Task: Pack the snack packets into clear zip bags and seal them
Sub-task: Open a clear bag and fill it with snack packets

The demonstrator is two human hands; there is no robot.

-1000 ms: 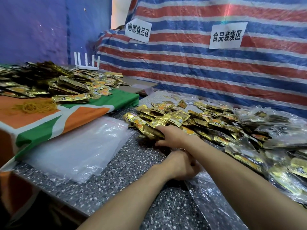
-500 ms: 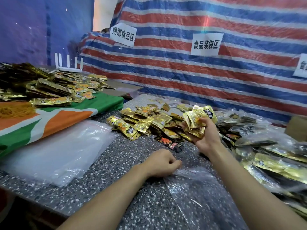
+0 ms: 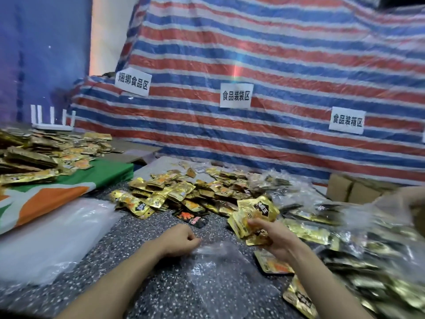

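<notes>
Signs read 捆绑食品区 (image 3: 133, 84), 食品装袋区 (image 3: 236, 95), 食品装箱区 (image 3: 347, 121). Right hand (image 3: 277, 238) clutches upright gold snack packets (image 3: 255, 214); left hand (image 3: 179, 240) seemingly pinches the zip bag (image 3: 220, 275) by its mouth, bag running toward the tabletop's (image 3: 138, 240) near edge.

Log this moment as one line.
step: fill bag | left hand: pinches clear zip bag edge | right hand: holds snack packets | seal: not done | loose pile: on table

One head-worn wide-angle view, looking forward and down from above both forearms, close over the speckled table (image 3: 110, 261), facing the striped tarp (image 3: 276, 65) behind, edges blurred.
</notes>
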